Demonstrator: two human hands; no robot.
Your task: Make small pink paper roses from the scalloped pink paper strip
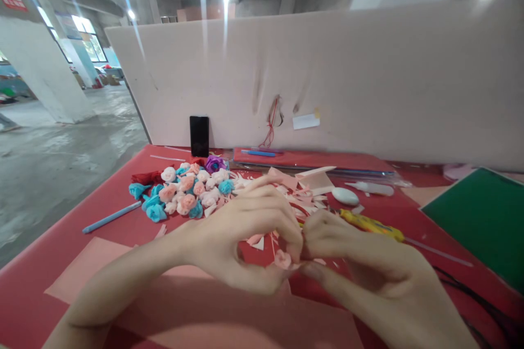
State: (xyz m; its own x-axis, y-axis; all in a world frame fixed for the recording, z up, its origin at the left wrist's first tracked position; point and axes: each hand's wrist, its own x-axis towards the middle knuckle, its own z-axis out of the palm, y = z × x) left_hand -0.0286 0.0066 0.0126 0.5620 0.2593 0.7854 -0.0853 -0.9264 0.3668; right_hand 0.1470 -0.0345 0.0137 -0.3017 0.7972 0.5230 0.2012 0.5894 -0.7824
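A small pink paper rose is pinched between the thumb and fingers of my left hand. Beside it, my right hand pinches the rose's narrow end, thumb and forefinger pressed together. Pink paper sheets lie under my hands on the red table. Behind my left hand sits a pile of finished paper roses in white, pink and blue, with one purple rose at the back. Pink paper scraps are strewn beyond my fingers, partly hidden by them.
A yellow glue gun lies right of my hands, near a white oval object and a small bottle. Left is a blue pen. A phone leans on the white partition. A green sheet lies far right.
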